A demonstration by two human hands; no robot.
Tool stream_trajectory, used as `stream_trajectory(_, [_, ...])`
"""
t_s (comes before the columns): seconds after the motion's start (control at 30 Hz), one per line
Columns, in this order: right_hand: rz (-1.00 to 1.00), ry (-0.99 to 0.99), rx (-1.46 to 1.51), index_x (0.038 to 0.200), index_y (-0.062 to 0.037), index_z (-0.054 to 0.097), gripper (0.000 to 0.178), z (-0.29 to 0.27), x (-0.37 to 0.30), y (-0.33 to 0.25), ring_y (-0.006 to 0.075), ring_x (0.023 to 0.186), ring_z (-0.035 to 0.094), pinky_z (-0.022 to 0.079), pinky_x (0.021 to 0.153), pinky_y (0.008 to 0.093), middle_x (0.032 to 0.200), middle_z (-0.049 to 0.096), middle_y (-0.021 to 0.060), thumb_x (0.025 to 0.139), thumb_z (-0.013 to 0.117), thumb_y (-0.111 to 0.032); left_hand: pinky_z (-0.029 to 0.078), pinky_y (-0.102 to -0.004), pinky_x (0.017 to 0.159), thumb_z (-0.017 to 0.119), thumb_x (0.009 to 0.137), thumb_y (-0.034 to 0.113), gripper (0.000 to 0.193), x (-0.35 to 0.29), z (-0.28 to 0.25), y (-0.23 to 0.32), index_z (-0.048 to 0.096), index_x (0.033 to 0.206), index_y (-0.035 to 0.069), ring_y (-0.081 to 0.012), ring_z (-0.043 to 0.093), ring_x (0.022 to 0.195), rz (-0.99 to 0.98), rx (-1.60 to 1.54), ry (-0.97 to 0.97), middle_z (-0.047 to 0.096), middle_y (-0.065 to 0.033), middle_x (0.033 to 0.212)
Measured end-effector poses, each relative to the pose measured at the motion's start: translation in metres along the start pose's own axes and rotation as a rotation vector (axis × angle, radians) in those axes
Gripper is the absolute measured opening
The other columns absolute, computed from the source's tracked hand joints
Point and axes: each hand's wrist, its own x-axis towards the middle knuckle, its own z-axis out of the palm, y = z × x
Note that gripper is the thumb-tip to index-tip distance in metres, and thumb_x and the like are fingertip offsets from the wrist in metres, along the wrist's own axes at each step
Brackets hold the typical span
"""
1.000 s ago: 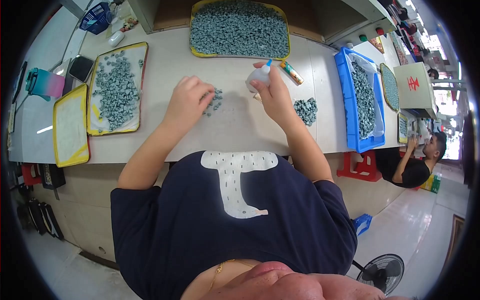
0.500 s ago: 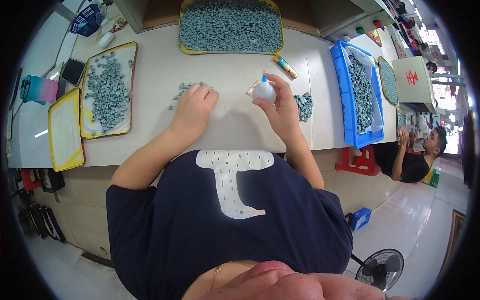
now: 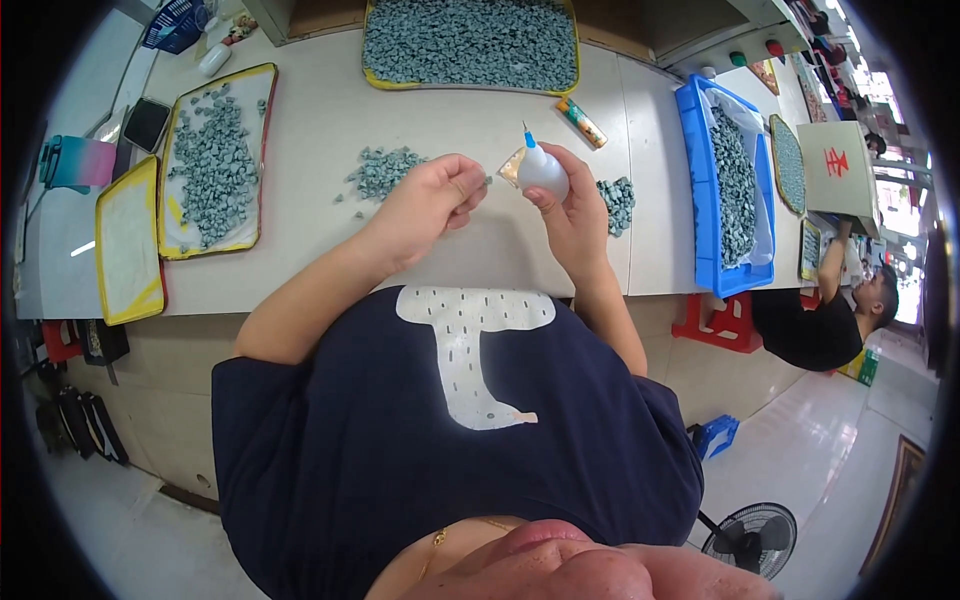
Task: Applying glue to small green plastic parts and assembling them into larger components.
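My left hand (image 3: 432, 208) is closed, thumb and fingers pinching a small grey-green piece (image 3: 488, 181) at their tips. In my right hand (image 3: 580, 222) is a white squeeze bottle (image 3: 543, 172) with a blue nozzle and thin tip pointing up and away. Beside the bottle, on its left, shows a small beige item (image 3: 511, 168), apparently under the same fingers; its kind is unclear. The pinched piece is just left of it, a small gap apart. A loose pile of grey-green pieces (image 3: 385, 172) lies beyond my left wrist. Another small pile (image 3: 617, 205) lies right of my right hand.
A yellow-rimmed tray (image 3: 263, 160) of pieces stands left, beside a bare one (image 3: 130, 255). A full tray (image 3: 470, 88) is at the back. Right are a printed tube (image 3: 581, 122) and a blue crate (image 3: 705, 190) of pieces. A co-worker (image 3: 815, 325) sits far right.
My left hand has come off the pile toward the right hand, now with a small piece in its fingertips. The bottle has tilted slightly left. The co-worker's arm has risen toward the box.
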Motion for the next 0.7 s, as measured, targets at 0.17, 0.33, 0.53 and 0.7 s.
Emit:
stream_trajectory(0.17, [0.090, 0.079, -0.033, 0.122, -0.0038, 0.052, 0.049, -0.004, 0.005, -0.008, 0.0158, 0.093, 0.059, 0.049, 0.079, 0.0271, 0.105, 0.062, 0.0079, 0.079, 0.074, -0.007, 0.037, -0.0223, 0.059, 0.047, 0.100, 0.020, 0.015, 0.007, -0.013, 0.000, 0.051, 0.095, 0.006, -0.0081, 0.040, 0.066, -0.024, -0.242, 0.022, 0.050, 0.0007, 0.080])
stream_trajectory(0.33, [-0.170, 0.088, -0.311, 0.109, -0.0048, 0.062, 0.040, -0.006, 0.014, -0.009, 0.0214, 0.089, 0.060, 0.048, 0.075, 0.0303, 0.095, 0.065, 0.0089, 0.072, 0.077, -0.007, 0.037, -0.0230, 0.060, 0.044, 0.100, 0.017, 0.012, 0.014, -0.031, -0.011, 0.049, 0.096, 0.007, -0.0087, 0.041, 0.069, -0.031, -0.380, -0.068, 0.048, 0.0009, 0.079])
stream_trajectory(0.53, [-0.373, 0.097, -0.556, 0.102, -0.0062, 0.066, 0.038, -0.002, 0.021, -0.013, 0.0248, 0.085, 0.059, 0.043, 0.076, 0.0332, 0.091, 0.066, 0.0067, 0.066, 0.078, -0.009, 0.037, -0.0229, 0.061, 0.042, 0.101, 0.014, 0.011, 0.019, -0.049, -0.016, 0.048, 0.096, 0.007, -0.0084, 0.041, 0.070, 0.031, -0.313, -0.070, 0.047, 0.0007, 0.079])
stream_trajectory(0.7, [-0.406, 0.084, -0.647, 0.100, -0.0084, 0.066, 0.037, 0.004, 0.023, -0.017, 0.0224, 0.084, 0.059, 0.040, 0.077, 0.0325, 0.091, 0.066, 0.0040, 0.065, 0.078, -0.011, 0.036, -0.0223, 0.061, 0.042, 0.101, 0.013, 0.009, 0.018, -0.059, -0.018, 0.049, 0.096, 0.008, -0.0077, 0.041, 0.070, 0.080, -0.316, -0.096, 0.047, 0.0006, 0.081])
